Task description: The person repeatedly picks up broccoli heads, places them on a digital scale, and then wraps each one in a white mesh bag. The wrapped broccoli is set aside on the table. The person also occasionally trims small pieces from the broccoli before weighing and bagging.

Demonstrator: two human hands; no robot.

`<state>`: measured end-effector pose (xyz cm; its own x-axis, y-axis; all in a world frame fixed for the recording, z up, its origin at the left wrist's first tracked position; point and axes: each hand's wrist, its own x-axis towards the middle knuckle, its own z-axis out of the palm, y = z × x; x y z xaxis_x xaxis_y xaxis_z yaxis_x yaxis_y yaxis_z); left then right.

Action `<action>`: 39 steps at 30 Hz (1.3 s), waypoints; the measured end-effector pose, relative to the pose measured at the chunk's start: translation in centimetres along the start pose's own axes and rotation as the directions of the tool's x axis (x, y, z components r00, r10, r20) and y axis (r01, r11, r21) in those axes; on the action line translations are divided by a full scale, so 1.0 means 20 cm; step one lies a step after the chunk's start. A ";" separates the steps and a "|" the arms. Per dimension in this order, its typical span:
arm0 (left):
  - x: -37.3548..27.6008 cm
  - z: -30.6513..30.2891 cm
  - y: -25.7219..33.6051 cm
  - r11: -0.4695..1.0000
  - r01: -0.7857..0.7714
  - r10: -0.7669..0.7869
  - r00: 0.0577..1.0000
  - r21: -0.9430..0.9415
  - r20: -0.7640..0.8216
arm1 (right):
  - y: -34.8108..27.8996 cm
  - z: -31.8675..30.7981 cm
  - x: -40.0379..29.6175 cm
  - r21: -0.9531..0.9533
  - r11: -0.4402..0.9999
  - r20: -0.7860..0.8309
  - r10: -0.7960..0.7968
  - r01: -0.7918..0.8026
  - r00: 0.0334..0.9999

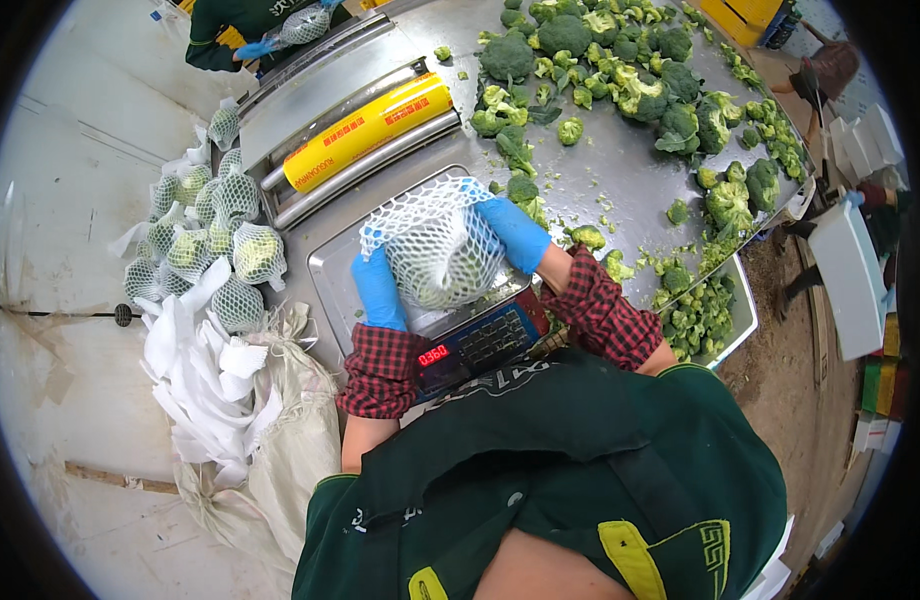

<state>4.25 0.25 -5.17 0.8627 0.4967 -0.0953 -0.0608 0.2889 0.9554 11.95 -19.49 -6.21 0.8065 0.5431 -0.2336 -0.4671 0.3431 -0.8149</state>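
A white foam net sleeve [448, 262] wraps a pale green vegetable over the steel tray of a digital scale [328, 259]. My left hand [379, 289], in a blue glove, grips the net's left edge. My right hand [514, 229], also gloved in blue, holds its upper right edge, with fingers partly inside the mesh. The net's rim is spread between both hands. The scale's keypad and lit red display [433, 355] lie just below the net. Whether the net's underside touches the tray cannot be told.
Broccoli heads [565, 35] and florets cover much of the steel table at right; a white bin [745, 300] holds more. A yellow wrap-film roll [370, 131] stands beyond the scale. Netted vegetables [235, 199], empty foam nets [197, 367] and a woven sack [298, 427] lie left. Other people work nearby.
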 end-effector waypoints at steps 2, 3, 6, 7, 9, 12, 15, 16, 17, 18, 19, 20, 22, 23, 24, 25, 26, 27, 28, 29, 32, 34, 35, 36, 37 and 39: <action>-0.07 0.04 0.05 0.990 -0.100 0.091 0.992 -0.096 -0.092 | -0.10 0.11 -0.14 -0.131 0.991 0.114 -0.008 0.023 0.993; -0.08 -0.02 0.04 0.997 -0.073 0.072 0.996 -0.017 -0.055 | -0.10 0.12 -0.19 -0.092 0.996 0.131 0.015 -0.003 0.991; -0.21 -0.06 0.16 0.772 0.463 -0.280 0.863 -0.435 0.420 | -0.04 0.13 -0.26 -0.051 0.996 0.216 -0.056 0.068 0.975; -0.19 -0.15 0.12 0.673 0.593 -0.243 0.742 -0.442 0.625 | -0.07 0.16 -0.27 -0.032 0.999 0.231 -0.036 0.044 0.972; -0.27 -0.13 0.17 0.955 0.297 -0.260 0.830 0.003 0.493 | -0.21 0.27 -0.34 0.170 0.968 0.186 0.151 -0.183 0.971; -0.37 -0.08 0.24 0.943 -0.026 -0.119 0.905 0.332 0.409 | -0.29 0.25 -0.42 0.156 0.973 0.153 0.146 -0.169 0.977; -0.39 -0.08 0.19 0.885 -0.217 0.032 0.911 0.412 0.411 | -0.08 0.08 -0.35 0.043 0.987 0.122 0.151 -0.158 0.981; -0.41 -0.03 0.21 0.855 -0.274 0.067 0.900 0.440 0.431 | 0.09 0.00 -0.34 0.054 0.984 0.141 0.162 -0.171 0.977; -0.40 0.03 0.25 0.864 -0.275 0.081 0.903 0.422 0.422 | 0.19 -0.03 -0.35 0.066 0.980 0.168 0.174 -0.187 0.970; -0.40 0.08 0.28 0.873 -0.275 0.102 0.910 0.402 0.401 | 0.21 0.01 -0.38 0.054 0.986 0.139 0.146 -0.155 0.979; -0.38 0.13 0.30 0.883 -0.275 0.121 0.917 0.382 0.381 | 0.20 0.03 -0.41 0.043 0.991 0.109 0.119 -0.124 0.987; -0.30 0.16 0.33 0.942 -0.183 0.060 0.916 0.281 0.397 | 0.14 0.00 -0.37 -0.118 0.989 0.076 0.100 -0.090 0.992; -0.16 0.21 0.39 0.933 -0.192 0.060 0.917 0.303 0.393 | -0.16 -0.04 -0.29 -0.450 0.888 -0.032 0.085 -0.091 0.996; -0.07 0.21 0.41 0.858 -0.297 0.122 0.911 0.419 0.395 | -0.25 -0.14 -0.23 -0.622 0.783 -0.089 -0.062 -0.007 0.994; 0.07 0.18 0.40 0.938 -0.212 0.099 0.921 0.273 0.378 | -0.27 -0.36 -0.11 -0.859 0.496 -0.051 -0.331 0.127 0.942; 0.25 0.11 0.36 0.987 -0.118 0.071 0.930 0.110 0.360 | -0.34 -0.59 0.00 -0.967 0.170 0.067 -0.556 0.192 0.829; 0.46 0.05 0.33 0.989 0.004 0.040 0.955 -0.147 0.294 | -0.47 -0.80 0.09 -0.993 -0.051 0.118 -0.614 0.110 0.780; 0.65 -0.03 0.31 0.908 0.090 0.001 0.976 -0.410 0.217 | -0.64 -0.87 0.11 -0.952 -0.305 0.211 -0.675 -0.007 0.707; 0.80 -0.02 0.34 0.907 0.128 0.011 0.945 -0.401 0.326 | -0.74 -1.10 0.16 -0.869 -0.448 0.201 -0.706 -0.209 0.679; 0.96 -0.02 0.36 0.905 0.147 0.032 0.912 -0.400 0.408 | -0.80 -1.32 0.20 -0.775 -0.539 0.184 -0.691 -0.329 0.699; 1.39 0.16 0.43 0.401 -0.533 0.207 0.845 0.745 0.493 | -0.82 -1.76 0.15 -0.679 -0.671 0.195 -0.555 -0.297 0.809; 1.71 0.06 0.36 0.102 -0.484 0.405 0.818 0.869 0.408 | -0.84 -1.82 0.23 -0.639 -0.745 0.286 -0.461 -0.191 0.840; 1.79 0.07 0.35 0.072 -0.392 0.404 0.852 0.917 0.332 | -0.89 -1.86 0.24 -0.677 -0.715 0.207 -0.414 -0.176 0.886; 1.84 -0.03 0.34 0.531 -0.516 0.545 0.815 0.672 0.195 | -0.95 -1.73 0.31 -0.687 -0.721 0.276 -0.374 -0.091 0.886; 1.91 -0.05 0.33 0.726 -0.671 0.669 0.740 0.149 0.072 | -1.03 -1.79 0.31 -0.743 -0.659 0.225 -0.405 -0.113 0.886; 1.84 0.14 0.31 0.892 -0.310 0.298 0.951 -0.330 -0.088 | -1.08 -1.88 0.15 -0.937 -0.346 0.137 -0.496 -0.051 0.858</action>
<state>37.10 18.01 -1.97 0.7576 0.6304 0.1691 -0.4871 0.3737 0.7893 38.09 -53.98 -9.28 0.8737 0.4006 0.2760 0.4604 -0.8642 -0.2029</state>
